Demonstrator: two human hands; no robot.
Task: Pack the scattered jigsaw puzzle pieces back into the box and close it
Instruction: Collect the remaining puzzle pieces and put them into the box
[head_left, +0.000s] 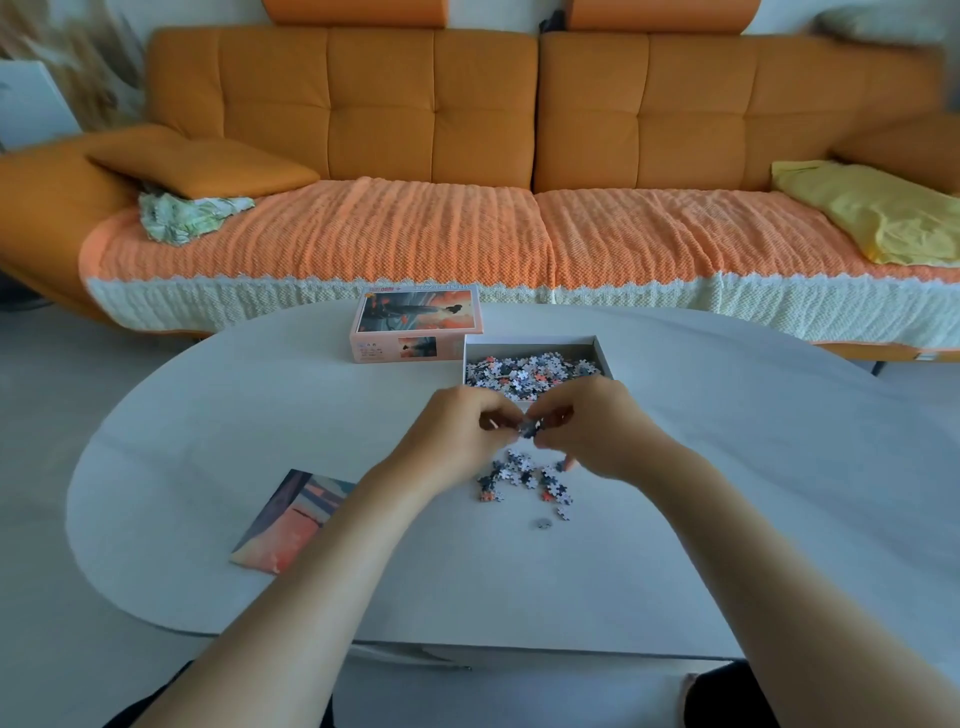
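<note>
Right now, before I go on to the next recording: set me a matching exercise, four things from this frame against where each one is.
Things:
1. lid
2. box
3. print
4. held pieces

Places:
A. flat on the near left of the table
B. pinched between left hand and right hand
C. far side, picture up, left of the box
D. far side, open, part full

Pairs: 1-C, 2-D, 3-A, 4-B
</note>
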